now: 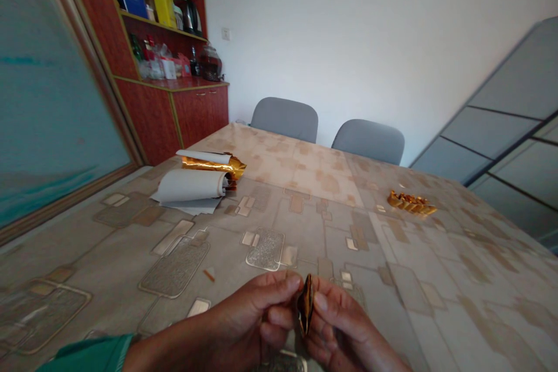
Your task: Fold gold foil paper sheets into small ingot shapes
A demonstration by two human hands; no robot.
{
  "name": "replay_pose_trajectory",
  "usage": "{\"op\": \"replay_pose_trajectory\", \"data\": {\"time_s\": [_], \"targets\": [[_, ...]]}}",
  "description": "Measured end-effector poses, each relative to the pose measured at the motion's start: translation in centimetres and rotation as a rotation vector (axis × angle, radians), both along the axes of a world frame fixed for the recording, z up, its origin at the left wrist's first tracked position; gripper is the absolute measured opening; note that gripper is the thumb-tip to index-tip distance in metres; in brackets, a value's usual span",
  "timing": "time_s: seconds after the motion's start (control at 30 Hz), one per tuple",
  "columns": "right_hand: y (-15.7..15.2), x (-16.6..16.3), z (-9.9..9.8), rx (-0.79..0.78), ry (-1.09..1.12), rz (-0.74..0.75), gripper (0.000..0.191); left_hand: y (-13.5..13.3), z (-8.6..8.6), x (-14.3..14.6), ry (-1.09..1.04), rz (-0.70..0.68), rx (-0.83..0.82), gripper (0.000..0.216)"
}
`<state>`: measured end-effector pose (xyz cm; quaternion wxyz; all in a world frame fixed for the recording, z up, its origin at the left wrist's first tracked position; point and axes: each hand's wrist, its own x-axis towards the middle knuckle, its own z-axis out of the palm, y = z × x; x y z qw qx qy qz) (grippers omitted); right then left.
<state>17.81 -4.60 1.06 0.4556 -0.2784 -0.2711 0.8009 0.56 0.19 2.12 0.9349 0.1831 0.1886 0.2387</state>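
Observation:
A small folded piece of gold foil paper point(306, 307) stands on edge between my two hands, low in the middle of the head view. My left hand point(271, 309) pinches its left side, with the thumb near the top. On the other side, my right hand point(335, 321) grips it between thumb and fingers. The piece bulges slightly, with a dark hollow showing along its middle. Further off to the right, a row of folded gold paper pieces point(410, 203) lies on the table. Curled gold foil sheets point(209, 164) and white-backed sheets point(189, 186) rest at the left.
A patterned cloth covers the table point(305, 232). A small brown and white scrap point(209, 275) lies left of my hands. Two grey chairs point(285, 117) stand at the far edge, before a white wall. A red-brown cabinet point(196, 113) with bottles and jars is at the back left.

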Motion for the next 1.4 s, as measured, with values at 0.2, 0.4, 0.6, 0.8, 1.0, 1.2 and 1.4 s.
{"op": "replay_pose_trajectory", "data": {"time_s": [0.2, 0.4, 0.6, 0.8, 1.0, 1.2, 1.4], "targets": [[0.0, 0.1, 0.1, 0.025, -0.004, 0.024, 0.037, -0.1, -0.3, 0.0, -0.040, 0.002, 0.011, 0.031], [0.2, 0.0, 0.2, 0.044, 0.017, 0.030, 0.031, -0.1, -0.1, 0.0, -0.001, 0.012, 0.022, 0.039], [0.0, -0.1, 0.4, 0.024, 0.030, 0.020, 0.031, -0.2, -0.4, 0.2, 0.003, 0.030, 0.048, 0.038], [0.0, 0.0, 0.5, -0.007, 0.111, 0.090, 0.026, -0.3, -0.7, 0.2, -0.025, 0.052, 0.021, 0.031], [0.0, 0.0, 0.0, 0.019, 0.118, 0.027, 0.026, -0.6, -0.4, 0.2, 0.107, 0.114, 0.095, 0.041], [0.0, -0.5, -0.3, 0.015, 0.036, -0.019, 0.032, -0.5, -1.0, 0.8, 0.240, 0.154, 0.324, 0.047], [0.1, -0.6, -0.3, 0.005, 0.076, -0.002, 0.031, -0.2, -1.5, 1.1, 0.288, 0.167, 0.332, 0.046]]}}
